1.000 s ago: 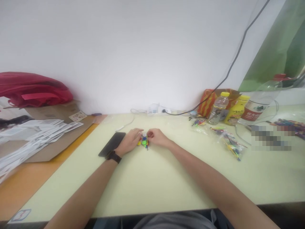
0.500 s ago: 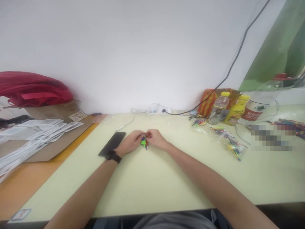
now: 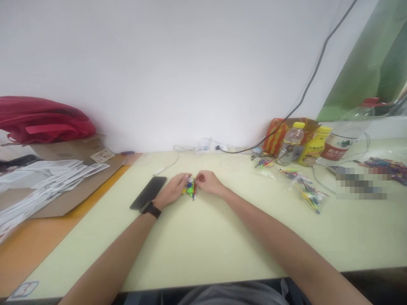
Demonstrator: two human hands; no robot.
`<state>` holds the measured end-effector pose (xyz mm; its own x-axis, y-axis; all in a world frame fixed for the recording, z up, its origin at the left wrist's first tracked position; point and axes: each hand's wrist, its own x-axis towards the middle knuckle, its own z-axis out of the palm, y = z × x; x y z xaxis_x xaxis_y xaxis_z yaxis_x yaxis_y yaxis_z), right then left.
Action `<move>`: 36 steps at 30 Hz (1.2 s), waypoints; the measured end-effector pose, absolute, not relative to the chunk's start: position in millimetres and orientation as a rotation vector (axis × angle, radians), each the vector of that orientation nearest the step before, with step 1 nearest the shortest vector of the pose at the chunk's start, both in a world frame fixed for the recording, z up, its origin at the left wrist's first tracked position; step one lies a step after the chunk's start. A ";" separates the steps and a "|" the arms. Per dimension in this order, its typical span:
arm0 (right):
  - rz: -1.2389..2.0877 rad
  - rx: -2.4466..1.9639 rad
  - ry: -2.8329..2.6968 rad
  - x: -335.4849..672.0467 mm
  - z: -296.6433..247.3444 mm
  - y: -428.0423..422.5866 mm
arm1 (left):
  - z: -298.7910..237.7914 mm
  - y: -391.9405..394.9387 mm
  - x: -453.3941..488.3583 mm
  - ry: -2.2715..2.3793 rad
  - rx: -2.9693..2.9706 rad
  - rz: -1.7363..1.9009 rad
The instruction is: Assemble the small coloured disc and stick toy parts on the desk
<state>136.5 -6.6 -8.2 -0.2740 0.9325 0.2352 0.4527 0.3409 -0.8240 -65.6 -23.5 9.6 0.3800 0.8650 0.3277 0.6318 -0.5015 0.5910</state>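
A small bundle of bright plastic pieces [image 3: 190, 190], green, blue, white, yellow and red, sits between my hands, low over the table or on it. My left hand [image 3: 173, 189], with a black watch at the wrist, is closed around the bundle's left side. On the other side my right hand [image 3: 208, 183] has thumb and forefinger pinched together close to the bundle's upper right edge. What lies in that pinch is too small to name. A black phone [image 3: 148, 192] lies flat just left of my left hand.
On the right are clear bags of colourful pieces [image 3: 305, 188], a clear bottle [image 3: 290, 144], a yellow bottle [image 3: 314, 146] and a large jug [image 3: 341, 144]. White cards [image 3: 60, 178] lie on cardboard at left, near a red bag [image 3: 44, 120]. A power strip [image 3: 206, 145] stands against the wall.
My hands have drawn slightly apart, and more of the plastic bundle shows, including a white and a blue round piece. The right fingertips have shifted off its top to its right side.
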 end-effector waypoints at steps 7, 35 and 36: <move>0.741 -1.216 -1.906 138.6 2.8 -9.0 | 7.1 -22.1 -64.7 1.323 2.270 0.894; 0.322 -1.688 -2.155 332.6 26.6 -119.1 | 8.0 -117.7 50.0 0.907 2.529 0.594; 0.230 -1.786 -2.066 334.8 29.2 -116.6 | 5.0 -114.5 51.2 0.924 2.521 0.603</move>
<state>334.8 -116.6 29.2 -0.1051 0.9762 0.1894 0.9107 0.1710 -0.3759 51.2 -114.5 5.0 0.6904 0.6756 0.2586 0.5089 -0.7077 0.4900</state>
